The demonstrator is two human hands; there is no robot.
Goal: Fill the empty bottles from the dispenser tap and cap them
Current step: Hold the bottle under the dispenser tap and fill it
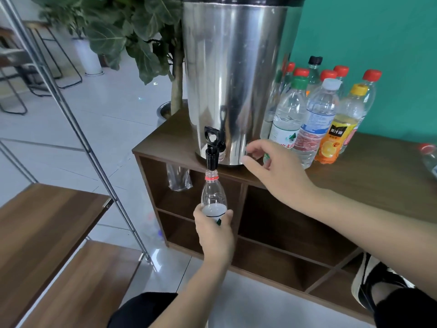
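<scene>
A tall steel dispenser (233, 74) stands on a brown wooden cabinet (378, 166). Its black tap (212, 147) juts over the front edge. My left hand (214, 230) grips a clear uncapped bottle (213, 192) with a red neck ring, mouth right under the tap spout. My right hand (274, 169) hovers just right of the tap beside the dispenser base, fingers loosely curled, holding nothing that I can see. Several capped bottles (314, 114) with red, green, white, yellow and black caps stand to the right of the dispenser.
A potted plant (146, 39) stands behind the cabinet's left end. A metal-framed wooden shelf (47, 223) is at the left. A clear bag (178, 178) hangs in the cabinet's upper cubby. Another red-capped bottle (429, 157) lies at the right edge.
</scene>
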